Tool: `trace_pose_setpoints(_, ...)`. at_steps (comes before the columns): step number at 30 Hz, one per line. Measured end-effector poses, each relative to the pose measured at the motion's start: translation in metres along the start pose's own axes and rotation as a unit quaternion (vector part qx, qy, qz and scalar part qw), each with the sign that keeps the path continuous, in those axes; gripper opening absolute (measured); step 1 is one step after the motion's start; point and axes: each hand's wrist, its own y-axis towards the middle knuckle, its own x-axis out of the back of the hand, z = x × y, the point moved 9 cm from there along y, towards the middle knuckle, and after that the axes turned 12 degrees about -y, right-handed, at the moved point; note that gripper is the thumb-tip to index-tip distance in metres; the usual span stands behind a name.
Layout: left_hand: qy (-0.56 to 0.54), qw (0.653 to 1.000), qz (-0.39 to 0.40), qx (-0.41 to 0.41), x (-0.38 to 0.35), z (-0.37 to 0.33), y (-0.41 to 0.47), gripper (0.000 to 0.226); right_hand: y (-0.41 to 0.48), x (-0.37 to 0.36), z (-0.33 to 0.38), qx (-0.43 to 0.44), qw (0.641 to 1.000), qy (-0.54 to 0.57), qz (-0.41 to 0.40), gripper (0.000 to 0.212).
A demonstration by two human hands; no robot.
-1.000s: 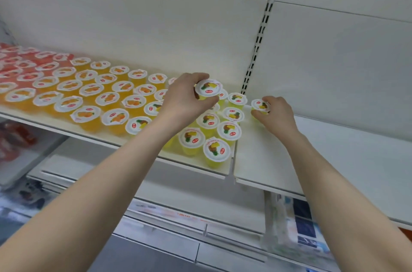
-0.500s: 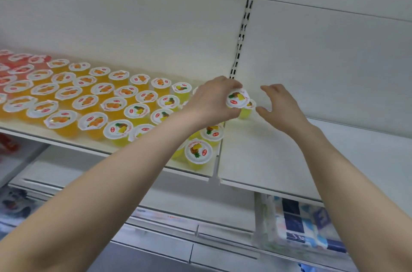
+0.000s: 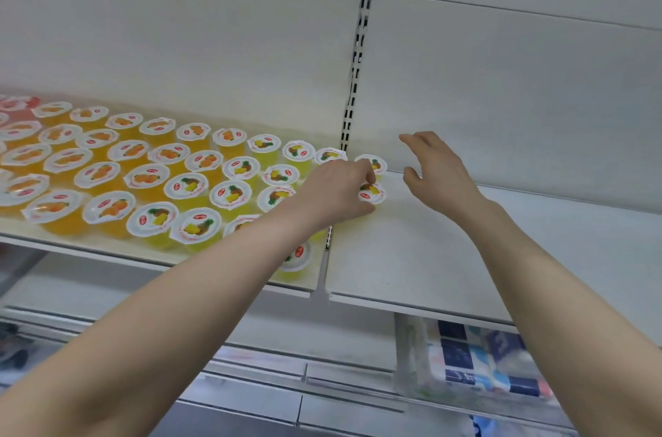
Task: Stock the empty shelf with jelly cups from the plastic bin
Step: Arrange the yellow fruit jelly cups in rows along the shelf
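Observation:
Rows of orange and yellow jelly cups point(image 3: 150, 182) fill the left shelf board point(image 3: 107, 250). My left hand point(image 3: 333, 193) grips a yellow pineapple jelly cup point(image 3: 373, 193) at the left edge of the right shelf board point(image 3: 447, 257), just in front of another yellow cup point(image 3: 374, 164) standing at the back. My right hand point(image 3: 435, 171) hovers to the right of both cups with relaxed, spread fingers and holds nothing. The plastic bin is out of view.
A slotted upright point(image 3: 358, 60) divides the white back panels. The right shelf board carries only the two cups at its left end. Below it a clear bag of patterned packs point(image 3: 476, 361) sits on a lower shelf.
My left hand has carried its cup rightward over the gap and lowered it onto the right board. My right hand let go of the back cup and lifted away, open. The camera has swung right.

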Motion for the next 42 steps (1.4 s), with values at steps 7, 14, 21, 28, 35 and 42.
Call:
trace_pose_setpoints(7, 0.000, 1.000, -0.019, 0.008, -0.002, 0.003, -0.003, 0.039, 0.006, 0.008, 0.012, 0.009, 1.000, 0.007, -0.021, 0.055)
trace_pose_setpoints(14, 0.008, 1.000, -0.019, -0.003, 0.002, 0.001, -0.008, 0.053, 0.008, 0.016, 0.024, 0.020, 0.999, -0.003, -0.028, 0.053)
trace_pose_setpoints(21, 0.054, 0.995, -0.072, -0.029, 0.043, 0.011, -0.026, 0.051, 0.010, 0.027, 0.054, 0.078, 0.995, -0.057, -0.035, 0.050)
trace_pose_setpoints(28, 0.110, 0.984, -0.140, -0.029, 0.112, 0.045, -0.073, 0.041, 0.013, 0.045, 0.129, 0.161, 0.981, -0.094, -0.059, 0.049)
trace_pose_setpoints(35, 0.193, 0.965, -0.180, -0.007, 0.183, 0.109, -0.165, 0.044, 0.013, 0.055, 0.262, 0.240, 0.962, -0.095, -0.090, 0.049)
trace_pose_setpoints(42, 0.243, 0.946, -0.214, 0.015, 0.255, 0.196, -0.285, 0.040, -0.002, 0.047, 0.420, 0.288, 0.952, -0.064, -0.085, 0.052)
